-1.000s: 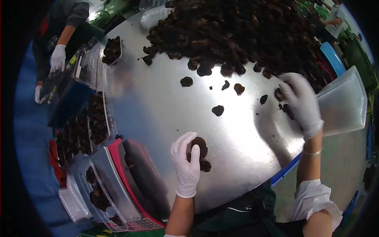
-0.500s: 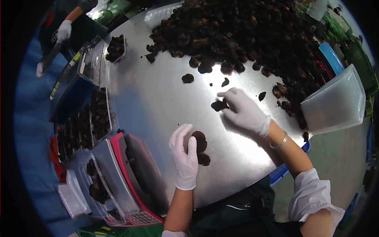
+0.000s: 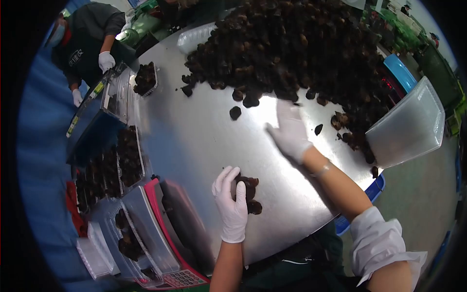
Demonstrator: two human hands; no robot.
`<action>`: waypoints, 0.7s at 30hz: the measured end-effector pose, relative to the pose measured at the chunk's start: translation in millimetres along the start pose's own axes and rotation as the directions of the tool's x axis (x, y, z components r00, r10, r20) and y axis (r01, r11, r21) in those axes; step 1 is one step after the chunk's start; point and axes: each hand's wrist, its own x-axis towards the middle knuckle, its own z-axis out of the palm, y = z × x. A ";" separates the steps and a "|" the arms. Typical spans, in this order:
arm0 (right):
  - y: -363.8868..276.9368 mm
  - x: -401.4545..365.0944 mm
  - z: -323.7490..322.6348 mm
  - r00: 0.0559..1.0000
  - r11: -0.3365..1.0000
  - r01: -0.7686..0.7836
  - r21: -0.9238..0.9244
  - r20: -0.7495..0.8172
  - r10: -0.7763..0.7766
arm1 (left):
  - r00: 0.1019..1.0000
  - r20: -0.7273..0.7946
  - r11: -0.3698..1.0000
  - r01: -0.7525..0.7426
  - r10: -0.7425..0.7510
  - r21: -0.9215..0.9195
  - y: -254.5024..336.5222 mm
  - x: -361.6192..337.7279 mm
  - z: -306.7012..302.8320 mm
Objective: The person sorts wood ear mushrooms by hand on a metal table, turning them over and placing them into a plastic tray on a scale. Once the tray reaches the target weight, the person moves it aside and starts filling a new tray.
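My left hand [image 3: 230, 207], in a white glove, rests low on the metal table with its thumb and fingers curled round dark brown mushroom pieces [image 3: 250, 192], which look like wood ear. Part of the cluster sticks out to the right of the thumb. My right hand [image 3: 291, 127], also gloved and blurred by motion, reaches flat with its thumb apart to the near edge of a large mushroom pile [image 3: 292, 53]. Nothing shows in its grasp, though the fingertips are smeared. A single mushroom piece [image 3: 235, 113] lies left of it, and a smaller piece [image 3: 318, 129] lies right.
At left stand filled trays [image 3: 129, 155] and a pink-edged scale [image 3: 154, 204] with a keypad [image 3: 185, 278]. A stack of clear plastic trays [image 3: 406, 126] leans at the right edge, near a blue container [image 3: 401, 68]. A gloved co-worker [image 3: 87, 44] stands at upper left.
My right hand has moved up to the pile's edge; the small pieces that lay near its fingers are no longer visible there. The left hand stays by its cluster. The view has shifted slightly.
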 end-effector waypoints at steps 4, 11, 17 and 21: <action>98.7 -37.8 -47.4 0.978 0.967 -0.173 -0.189 -0.150 0.146 | 1.000 -0.001 0.999 -0.005 0.005 -0.033 -2.1 0.4 -2.0; 37.7 5.0 -122.4 0.970 0.993 -0.111 -0.034 0.212 0.115 | 0.998 0.061 1.000 0.027 -0.027 -0.009 6.7 2.4 -3.8; 13.0 159.0 -32.7 0.904 0.961 0.101 -0.256 -0.379 -0.196 | 0.948 0.283 0.918 -0.237 0.147 0.318 23.8 -1.5 1.8; -20.4 144.0 -6.7 0.968 0.970 0.235 -0.062 -0.073 -0.239 | 0.960 0.227 0.900 -0.239 0.163 0.363 13.3 -2.7 10.1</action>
